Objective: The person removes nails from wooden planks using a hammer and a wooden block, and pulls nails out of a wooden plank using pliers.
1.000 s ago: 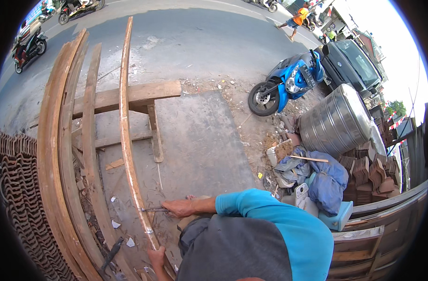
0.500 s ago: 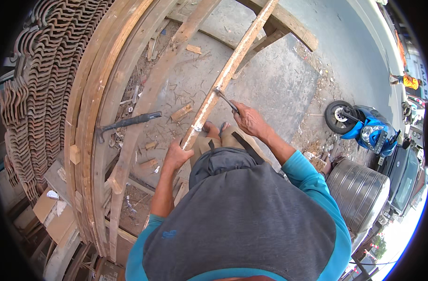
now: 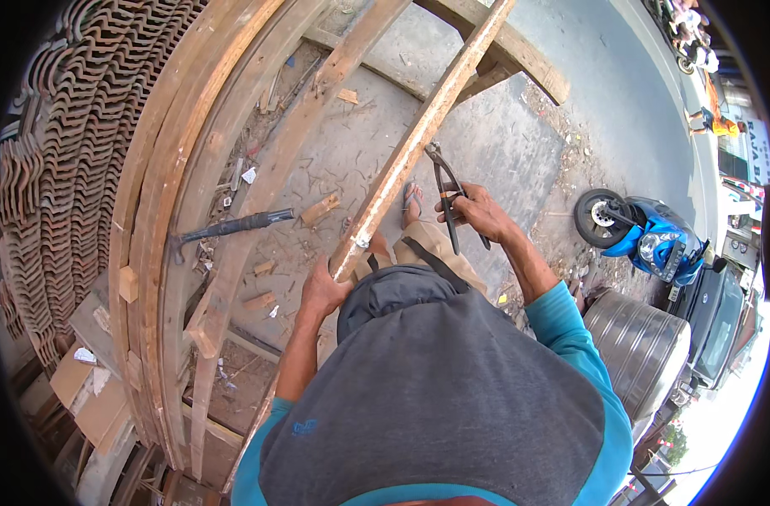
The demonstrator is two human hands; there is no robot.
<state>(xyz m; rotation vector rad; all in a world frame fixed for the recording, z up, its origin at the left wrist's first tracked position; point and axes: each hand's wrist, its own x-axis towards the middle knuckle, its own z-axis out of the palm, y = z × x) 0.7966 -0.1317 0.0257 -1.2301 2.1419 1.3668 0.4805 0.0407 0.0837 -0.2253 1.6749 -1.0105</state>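
Observation:
My left hand (image 3: 323,291) is closed around the near end of a long wooden beam (image 3: 406,164). The beam slants away to the upper right, its top edge streaked with white. Just right of it, my right hand (image 3: 479,212) grips a pair of pincers (image 3: 446,202) with dark handles. Their handles are spread, and the jaws sit close beside the beam, apart from it. I cannot make out anything between the jaws. A claw hammer (image 3: 237,225) with a black grip rests across the timbers on the left.
Several long boards (image 3: 153,253) stand on the left beside stacked curved roof tiles (image 3: 85,169). A cross timber (image 3: 528,59) supports the beam's far part. Bent nails and wood offcuts (image 3: 320,208) litter the concrete. A blue motorcycle (image 3: 654,236) and a steel tank (image 3: 638,346) are at right.
The pincers have come off the beam's top and moved right with my right hand, their handles now spread. My left hand keeps its hold, and the beam has shifted slightly right.

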